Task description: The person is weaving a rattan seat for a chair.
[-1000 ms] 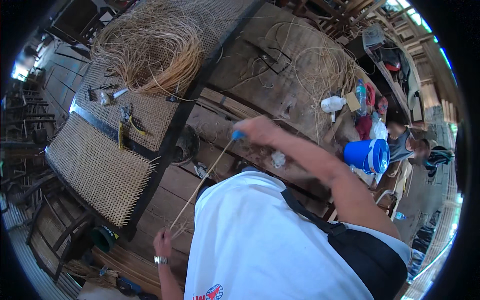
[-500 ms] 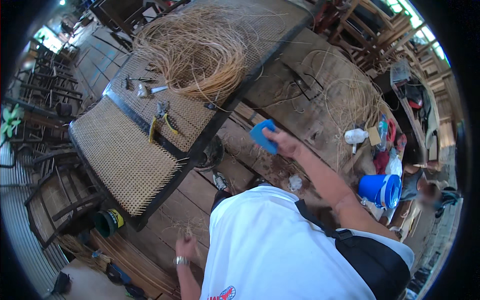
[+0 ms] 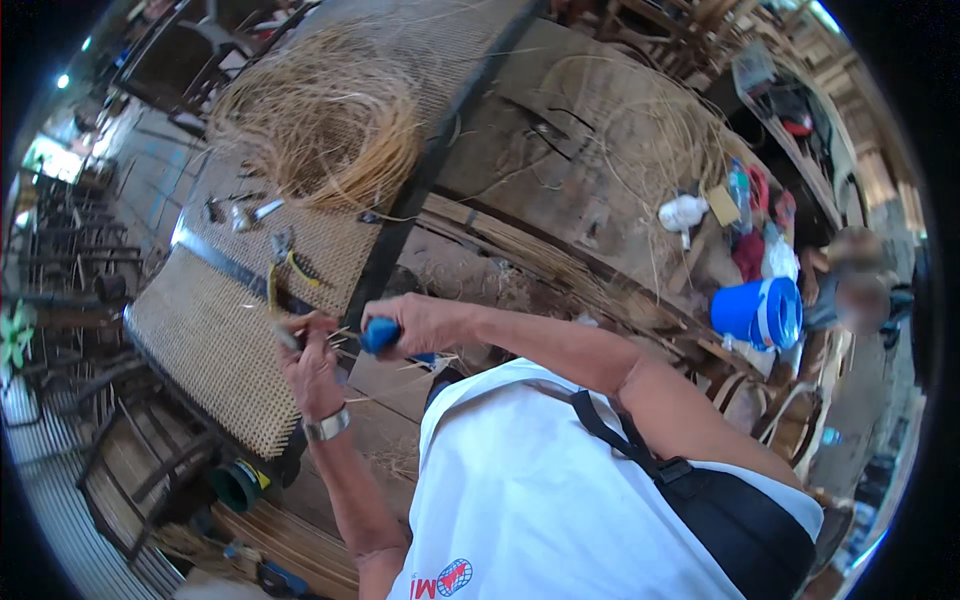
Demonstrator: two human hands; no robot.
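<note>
My right hand (image 3: 425, 325) is closed round a blue pad (image 3: 381, 335), a cloth or sponge, bent over in its grip. Opposite it, at the edge of the woven cane panel (image 3: 220, 350), my left hand (image 3: 315, 370) is pinched, apparently on thin cane strands (image 3: 348, 343). These pale strands run across the short gap between both hands, and some ends stick out below the right hand. How they pass through the pad is hidden by my fingers. Just beyond my left hand, pliers with yellow handles (image 3: 300, 268) lie on the panel.
A big loose coil of cane (image 3: 385, 160) covers the panel's far part, with small tools (image 3: 245, 212) beside it. At right stand a wooden worktop (image 3: 600, 220) with a white bottle (image 3: 683, 213) and a blue bucket (image 3: 757, 313). A dark green bucket (image 3: 237, 485) sits below the panel.
Both hands have come together at the panel's edge. The left rose from low near the floor; the right swung left with the blue pad, which is now folded. My view has shifted slightly.
</note>
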